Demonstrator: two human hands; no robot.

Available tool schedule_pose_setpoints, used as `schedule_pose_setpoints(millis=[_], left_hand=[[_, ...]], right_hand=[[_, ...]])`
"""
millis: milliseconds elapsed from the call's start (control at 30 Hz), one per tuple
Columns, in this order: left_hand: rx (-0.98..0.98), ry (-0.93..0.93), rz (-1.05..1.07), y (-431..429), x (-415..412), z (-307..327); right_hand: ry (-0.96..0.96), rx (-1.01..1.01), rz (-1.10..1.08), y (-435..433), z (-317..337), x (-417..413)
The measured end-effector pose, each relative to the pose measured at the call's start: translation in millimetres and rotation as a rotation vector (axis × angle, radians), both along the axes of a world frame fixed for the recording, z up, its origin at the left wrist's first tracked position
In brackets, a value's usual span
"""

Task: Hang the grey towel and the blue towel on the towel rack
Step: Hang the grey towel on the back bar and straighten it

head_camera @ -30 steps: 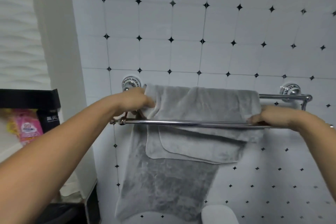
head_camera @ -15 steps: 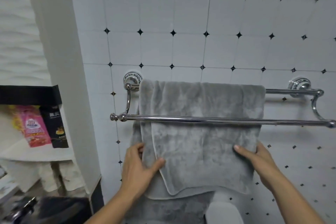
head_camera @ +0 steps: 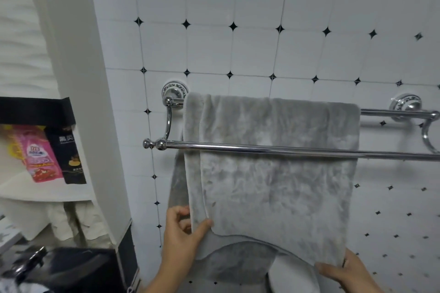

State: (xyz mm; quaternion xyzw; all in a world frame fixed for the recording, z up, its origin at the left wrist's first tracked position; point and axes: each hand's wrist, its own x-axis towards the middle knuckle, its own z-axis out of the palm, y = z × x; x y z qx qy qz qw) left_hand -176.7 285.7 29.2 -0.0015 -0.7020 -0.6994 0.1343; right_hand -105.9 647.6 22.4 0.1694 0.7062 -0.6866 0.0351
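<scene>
At the lower middle of the frame my left hand (head_camera: 181, 235) reaches up, thumb in front and fingers curled behind, pinching the left edge of the grey towel (head_camera: 273, 185), which is draped over the back rail of the towel rack (head_camera: 285, 150) and hangs behind its front rail. At lower right my right hand (head_camera: 345, 273) grasps the towel's bottom corner, fingers hidden behind the cloth. The frame edge cuts off the rack's right end.

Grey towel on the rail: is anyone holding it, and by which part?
Yes, both hands. The left hand pinches the grey towel by its left edge, low down; the right hand holds its bottom right corner.
</scene>
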Motion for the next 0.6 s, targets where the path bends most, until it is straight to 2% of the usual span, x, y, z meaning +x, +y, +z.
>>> schedule_pose_setpoints(millis=[100, 200, 300, 400, 533, 600], left_hand=[[-0.106, 0.016, -0.098, 14, -3, -1], [-0.192, 0.024, -0.094, 29, -8, 7], [-0.033, -0.102, -0.136, 27, -7, 7], [0.192, -0.290, -0.225, 9, 5, -2], [0.304, -0.375, -0.286, -24, 16, -17], [0.342, -0.380, -0.272, -37, 17, -22]], right_hand=[[0.012, 0.188, -0.070, -19, -17, 7], [0.070, 0.130, -0.253, -33, -21, 8], [0.170, 0.107, -0.408, -33, -28, 12], [0.229, 0.178, -0.523, -27, -42, 26], [0.165, 0.360, -0.582, -18, -61, 44], [0.106, 0.417, -0.697, -8, -66, 53]])
